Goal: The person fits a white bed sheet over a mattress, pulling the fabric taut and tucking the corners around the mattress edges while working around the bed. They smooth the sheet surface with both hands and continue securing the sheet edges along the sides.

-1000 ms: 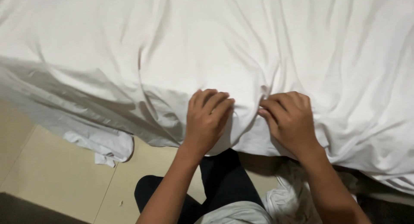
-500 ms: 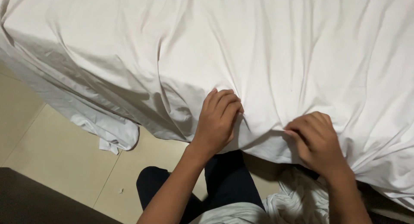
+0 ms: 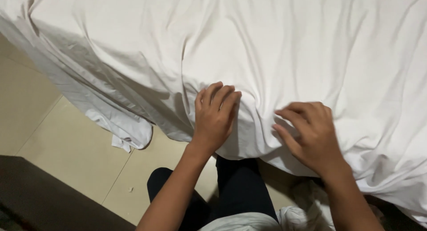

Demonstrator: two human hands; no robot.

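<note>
The white bed sheet [image 3: 267, 48] lies spread over the bed, rumpled into long folds, with its near edge hanging over the side of the bed toward the person's dark trousers [image 3: 235, 186]. One corner of the sheet droops to the beige tiled floor [image 3: 66, 146], well to the left of the hands.

The left hand [image 3: 215, 117] lies palm down on the sheet just inside the hanging edge, its fingers [image 3: 222, 95] straight and close together, pressing the cloth flat and gripping nothing. Just to its right, the right hand [image 3: 311, 133] rests on a raised fold of the same sheet; its fingers [image 3: 291, 115] are curled and slightly spread, apparently gathering cloth, but motion blur hides whether any is pinched.

The step in hand looks like smoothing and drawing the sheet along the bed's near edge. As a judgement, the next move calls for the right hand to get a firm hold of the fold while the left pins the cloth.
</note>
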